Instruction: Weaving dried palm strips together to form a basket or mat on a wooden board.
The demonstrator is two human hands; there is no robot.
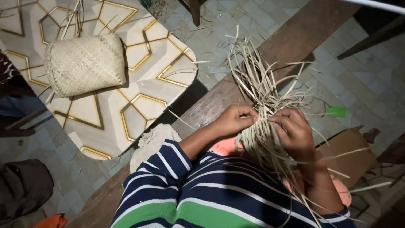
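Both hands are buried in the same bundle of pale strips [263, 105]: the left hand [234, 120] has its fingers curled in, pinching a few strands near the middle of the bundle, and the right hand [293, 128] is closed around more strands just beside it, knuckles up. So neither is open, both have a grip on the stuff. Striped sleeves [168, 169] in navy, white and green fill the bottom of the view, with something orange-pink [221, 147] peeking out under the forearms. Loose ends of the strips fan out upward and away from the hands, and some trail down over the lap. All of this sits over a wooden plank [295, 38] running diagonally across a tiled floor [371, 84]. A small green bit [336, 111] lies right of the hands, and a cardboard piece [350, 147] below that. Further off to the left there's a table [139, 109] with a gold hexagon pattern, and a finished woven basket [84, 63] lies tipped over near its far left corner, well apart from the hands.
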